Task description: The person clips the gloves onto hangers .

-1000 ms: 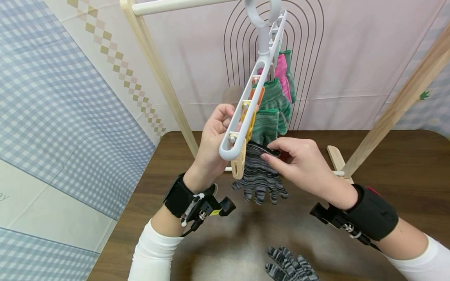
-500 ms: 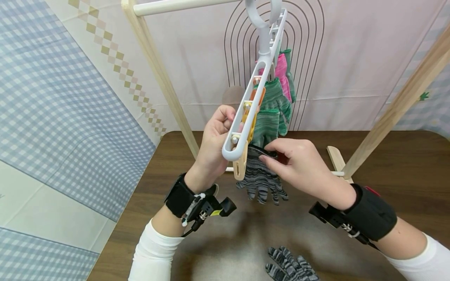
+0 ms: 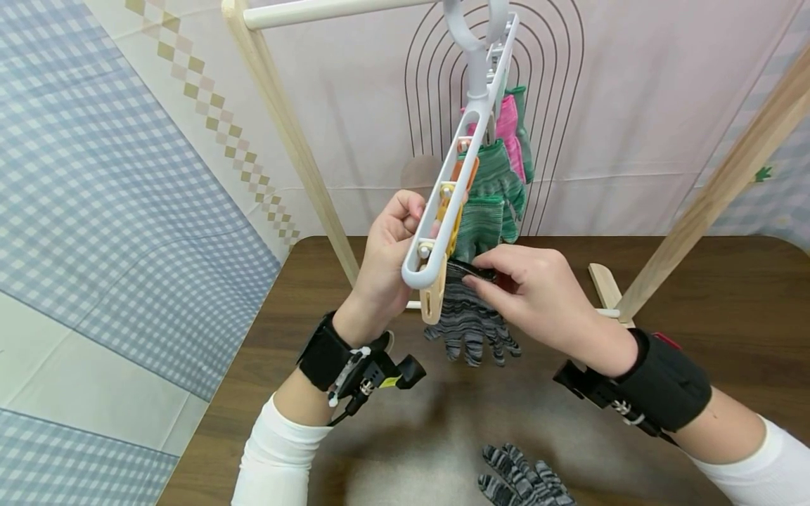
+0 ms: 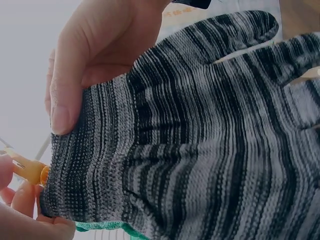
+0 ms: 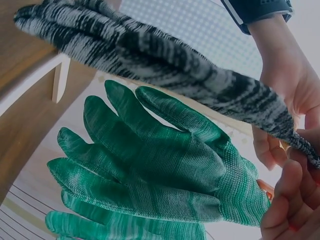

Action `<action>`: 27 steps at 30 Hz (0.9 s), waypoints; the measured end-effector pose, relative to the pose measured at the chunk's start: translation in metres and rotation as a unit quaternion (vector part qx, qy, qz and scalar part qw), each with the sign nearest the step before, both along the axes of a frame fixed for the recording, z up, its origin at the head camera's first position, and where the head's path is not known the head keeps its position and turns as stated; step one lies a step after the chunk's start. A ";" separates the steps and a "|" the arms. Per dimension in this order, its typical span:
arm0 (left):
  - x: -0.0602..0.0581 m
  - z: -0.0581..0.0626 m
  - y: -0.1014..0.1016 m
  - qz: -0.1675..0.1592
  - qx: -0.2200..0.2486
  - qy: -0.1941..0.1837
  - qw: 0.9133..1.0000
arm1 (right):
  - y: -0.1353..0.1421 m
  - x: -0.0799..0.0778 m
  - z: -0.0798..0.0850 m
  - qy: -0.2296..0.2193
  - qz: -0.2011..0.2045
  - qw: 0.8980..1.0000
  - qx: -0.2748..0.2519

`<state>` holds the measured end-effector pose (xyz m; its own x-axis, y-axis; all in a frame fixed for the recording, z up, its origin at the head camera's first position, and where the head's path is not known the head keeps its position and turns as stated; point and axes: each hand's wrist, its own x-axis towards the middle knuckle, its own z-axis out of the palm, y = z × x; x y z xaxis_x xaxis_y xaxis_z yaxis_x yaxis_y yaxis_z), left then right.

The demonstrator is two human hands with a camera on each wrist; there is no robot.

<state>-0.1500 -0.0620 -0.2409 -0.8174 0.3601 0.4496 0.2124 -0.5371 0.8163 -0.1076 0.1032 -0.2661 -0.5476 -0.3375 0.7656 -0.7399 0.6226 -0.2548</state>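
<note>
A grey-and-black striped knit glove (image 3: 471, 320) hangs beneath the near end of a white clip hanger (image 3: 433, 204). My right hand (image 3: 538, 292) pinches its cuff; in the left wrist view the thumb (image 4: 65, 112) lies over the cuff edge. My left hand (image 3: 386, 246) is at the hanger's near end, fingers curled around a yellow clip (image 4: 30, 170) beside the cuff's other corner. Its fingertips are partly hidden by the hanger. Whether the clip bites the cuff cannot be seen. A beige clip (image 3: 432, 299) hangs at the hanger's tip.
Green gloves (image 5: 165, 155) and a pink one (image 3: 508, 130) hang farther along the hanger. An orange clip (image 3: 470, 176) sits behind the yellow one. A second striped glove (image 3: 525, 474) lies on the brown table (image 3: 380, 457). Wooden rack posts (image 3: 291, 140) stand on both sides.
The hanger's near end has shifted slightly right. My right hand has drawn the cuff slightly up and left, toward the clips, and the cuff opening looks narrower.
</note>
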 end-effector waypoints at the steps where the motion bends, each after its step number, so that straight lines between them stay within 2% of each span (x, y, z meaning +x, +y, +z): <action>1: 0.000 0.000 0.000 0.000 0.000 0.000 1.000 | 0.000 0.000 0.000 0.002 0.002 1.000 0.000; 5: -0.001 -0.001 0.000 -0.001 -0.003 -0.001 1.000 | 0.001 0.000 -0.001 0.008 0.004 1.000 -0.005; 14: -0.001 0.000 -0.001 -0.001 -0.015 -0.001 1.000 | -0.001 0.000 0.003 0.018 -0.022 0.999 -0.023; 21: -0.001 -0.001 0.000 0.000 -0.014 -0.004 1.000 | -0.003 0.000 0.004 0.033 -0.021 0.998 -0.056; 27: -0.002 -0.002 -0.001 -0.013 -0.022 0.002 1.000 | -0.005 0.000 0.004 0.038 -0.013 0.996 -0.077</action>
<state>-0.1524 -0.0629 -0.2429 -0.8054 0.4019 0.4357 0.2016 -0.5055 0.8389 -0.1078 0.0984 -0.2621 -0.4936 -0.1991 0.8466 -0.7443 0.6003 -0.2928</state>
